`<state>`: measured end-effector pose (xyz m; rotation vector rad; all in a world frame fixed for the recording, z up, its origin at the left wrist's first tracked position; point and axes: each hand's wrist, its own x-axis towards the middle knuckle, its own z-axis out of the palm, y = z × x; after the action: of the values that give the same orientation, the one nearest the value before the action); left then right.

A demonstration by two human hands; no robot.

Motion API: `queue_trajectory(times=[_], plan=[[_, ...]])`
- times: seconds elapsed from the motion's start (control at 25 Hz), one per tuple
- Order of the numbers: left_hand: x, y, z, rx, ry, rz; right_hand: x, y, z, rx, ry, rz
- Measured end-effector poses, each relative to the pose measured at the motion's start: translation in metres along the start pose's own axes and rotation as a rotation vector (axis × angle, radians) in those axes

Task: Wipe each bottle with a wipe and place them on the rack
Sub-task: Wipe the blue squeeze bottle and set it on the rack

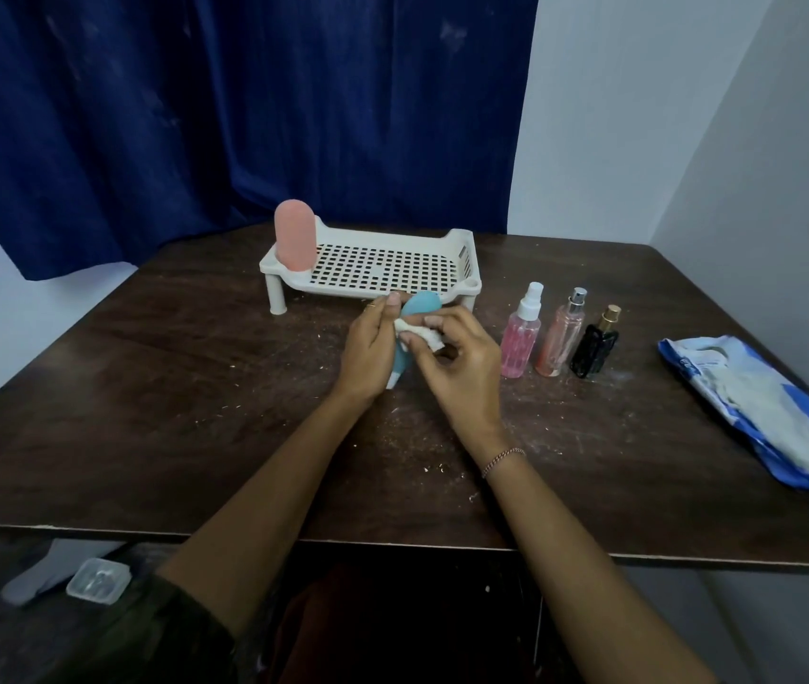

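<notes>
My left hand [368, 353] grips a teal bottle [420, 306] upside down, its white cap end pointing at the table, just in front of the white rack [392, 283]. My right hand [457, 362] pinches a crumpled white wipe [420, 334] against the bottle's side. A pink bottle [295, 235] stands upright at the rack's left end. To the right of my hands stand three spray bottles: a clear pink one [521, 338], a peach one [560, 340] and a small black one [594, 353].
An open blue pack of wipes [757, 412] lies at the table's right side. The dark wooden table [170, 387] is dusted with crumbs. A blue curtain hangs behind. On the floor at lower left lies a small clear plastic box [98, 581].
</notes>
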<state>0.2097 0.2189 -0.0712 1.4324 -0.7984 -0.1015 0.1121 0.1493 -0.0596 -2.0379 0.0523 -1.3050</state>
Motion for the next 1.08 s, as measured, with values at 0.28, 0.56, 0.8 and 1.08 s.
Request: queue_trajectory(times=[0.28, 0.56, 0.8, 1.08], plan=[[-0.01, 0.006, 0.002, 0.157, -0.187, 0.053, 0.007, 0.004, -0.008, -0.045, 0.138, 0.051], [-0.002, 0.005, -0.006, 0.625, -0.244, 0.255, 0.015, 0.011, -0.023, 0.068, 0.293, 0.248], [-0.002, 0.009, -0.011, 0.834, -0.125, 0.289, 0.0, 0.002, -0.006, -0.132, -0.117, -0.078], [0.0, 0.006, -0.013, 0.787, -0.174, 0.347, 0.012, 0.013, -0.021, -0.203, 0.132, 0.074]])
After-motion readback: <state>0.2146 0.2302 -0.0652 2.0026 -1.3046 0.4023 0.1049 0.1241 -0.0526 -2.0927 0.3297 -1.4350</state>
